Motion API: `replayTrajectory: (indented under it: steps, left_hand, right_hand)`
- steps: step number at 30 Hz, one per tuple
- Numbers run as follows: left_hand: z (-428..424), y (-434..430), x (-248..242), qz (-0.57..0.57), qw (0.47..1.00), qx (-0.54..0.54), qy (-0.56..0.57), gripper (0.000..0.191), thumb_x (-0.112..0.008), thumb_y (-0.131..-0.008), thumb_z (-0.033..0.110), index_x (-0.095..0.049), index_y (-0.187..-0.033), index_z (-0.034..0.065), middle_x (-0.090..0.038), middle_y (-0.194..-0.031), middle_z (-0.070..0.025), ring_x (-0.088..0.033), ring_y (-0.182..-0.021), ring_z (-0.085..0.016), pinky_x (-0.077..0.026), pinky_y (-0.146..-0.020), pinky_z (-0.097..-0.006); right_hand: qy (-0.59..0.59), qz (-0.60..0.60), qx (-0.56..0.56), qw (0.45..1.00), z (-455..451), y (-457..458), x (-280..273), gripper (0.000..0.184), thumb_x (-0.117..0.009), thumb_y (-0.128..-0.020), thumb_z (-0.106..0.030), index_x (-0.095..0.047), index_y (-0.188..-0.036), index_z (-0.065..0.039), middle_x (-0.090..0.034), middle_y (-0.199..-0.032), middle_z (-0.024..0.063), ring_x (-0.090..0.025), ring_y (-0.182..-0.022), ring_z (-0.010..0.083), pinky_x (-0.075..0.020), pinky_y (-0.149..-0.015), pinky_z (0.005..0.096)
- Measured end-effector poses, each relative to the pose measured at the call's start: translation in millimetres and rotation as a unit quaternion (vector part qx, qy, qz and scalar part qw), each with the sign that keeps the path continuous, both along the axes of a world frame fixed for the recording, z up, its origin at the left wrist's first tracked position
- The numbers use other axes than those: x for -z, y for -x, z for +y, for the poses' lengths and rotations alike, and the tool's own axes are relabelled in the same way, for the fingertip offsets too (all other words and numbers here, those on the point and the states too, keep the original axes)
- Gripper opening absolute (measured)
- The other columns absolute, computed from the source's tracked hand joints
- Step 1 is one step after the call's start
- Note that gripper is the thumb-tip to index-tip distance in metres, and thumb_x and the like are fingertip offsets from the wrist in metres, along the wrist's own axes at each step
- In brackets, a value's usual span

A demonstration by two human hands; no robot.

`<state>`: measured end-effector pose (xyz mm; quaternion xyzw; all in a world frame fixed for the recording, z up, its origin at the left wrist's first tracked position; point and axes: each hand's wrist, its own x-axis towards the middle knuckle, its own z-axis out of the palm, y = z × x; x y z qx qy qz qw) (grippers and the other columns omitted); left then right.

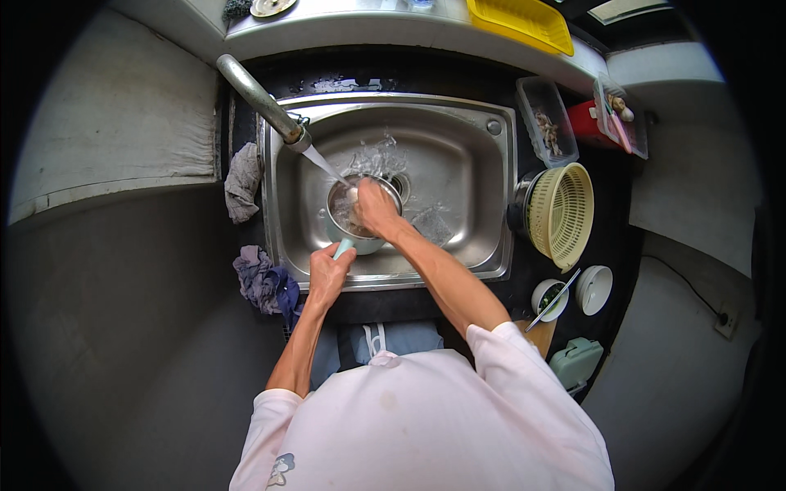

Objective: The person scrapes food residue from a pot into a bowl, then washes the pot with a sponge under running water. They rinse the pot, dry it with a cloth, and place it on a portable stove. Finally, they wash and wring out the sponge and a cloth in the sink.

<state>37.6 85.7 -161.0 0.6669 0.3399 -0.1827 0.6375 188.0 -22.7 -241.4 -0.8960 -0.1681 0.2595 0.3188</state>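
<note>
My left hand (329,267) grips the pale green handle of a small saucepan (368,247), tilted inside the stainless steel sink (476,184). Water runs from the metal faucet (258,101) into the pan and splashes beyond its far rim. Inside the pan's mouth is my right hand (374,205), its fingertips partly hidden by water; a pale bit shows beside them, and whether they hold anything cannot be told. Just right of the pan, a greyish mesh-like scrubber or cloth (433,226) lies on the sink floor, partly behind my right forearm.
Right of the sink stand a cream plastic colander (562,215), a clear container with food pieces (548,126), a bowl of chopped greens (549,299) with chopsticks across it, and a white bowl (594,289). Rags (244,183) lie left. A yellow basket (522,24) sits on the ledge.
</note>
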Motion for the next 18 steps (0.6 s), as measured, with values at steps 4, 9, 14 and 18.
replayTrajectory:
  steps: [4, 9, 14, 18]
  left_hand:
    - [-6, 0, 4, -0.013, 1.000, -0.015, -0.005, 0.024, -0.068, -0.091, 0.021, -0.064, -0.077, 0.0012, -0.051, -0.064, 0.0039, -0.042, -0.058, -0.005, -0.032, -0.052, -0.0270]
    - [10, -4, 1, -0.056, 0.997, 0.010, -0.053, 0.026, -0.068, -0.090, 0.021, -0.064, -0.077, -0.0011, -0.052, -0.063, 0.0027, -0.044, -0.059, -0.007, -0.035, -0.053, -0.0284]
    - [19, -7, -3, -0.036, 0.996, 0.033, -0.074, 0.027, -0.070, -0.088, 0.021, -0.067, -0.083, -0.0052, -0.054, -0.062, -0.0003, -0.048, -0.059, -0.009, -0.039, -0.054, -0.0314]
    - [-4, -8, 0, -0.023, 1.000, -0.006, -0.020, 0.025, -0.069, -0.089, 0.020, -0.069, -0.087, -0.0057, -0.053, -0.061, 0.0019, -0.047, -0.058, -0.008, -0.037, -0.052, -0.0299]
  right_hand:
    - [-0.183, 0.217, 0.229, 0.931, 23, 15, 2, 0.033, -0.069, -0.086, -0.011, -0.059, -0.113, 0.005, -0.070, -0.096, 0.0187, -0.069, -0.082, 0.0335, -0.0546, -0.073, 0.0421]
    - [-0.256, 0.462, 0.048, 0.848, 1, 7, -14, 0.030, -0.071, -0.087, -0.010, -0.061, -0.114, -0.002, -0.065, -0.091, 0.0047, -0.060, -0.081, 0.0134, -0.0510, -0.073, 0.0308]
    - [0.019, 0.078, -0.312, 0.947, -24, -10, -15, 0.017, -0.066, -0.087, -0.010, -0.070, -0.099, 0.000, -0.071, -0.100, 0.0247, -0.070, -0.099, 0.0395, -0.0549, -0.083, 0.0457]
    - [0.068, -0.077, -0.170, 0.980, -11, -10, -1, 0.023, -0.062, -0.085, -0.009, -0.065, -0.094, 0.011, -0.070, -0.099, 0.0290, -0.067, -0.101, 0.0484, -0.0552, -0.086, 0.0508]
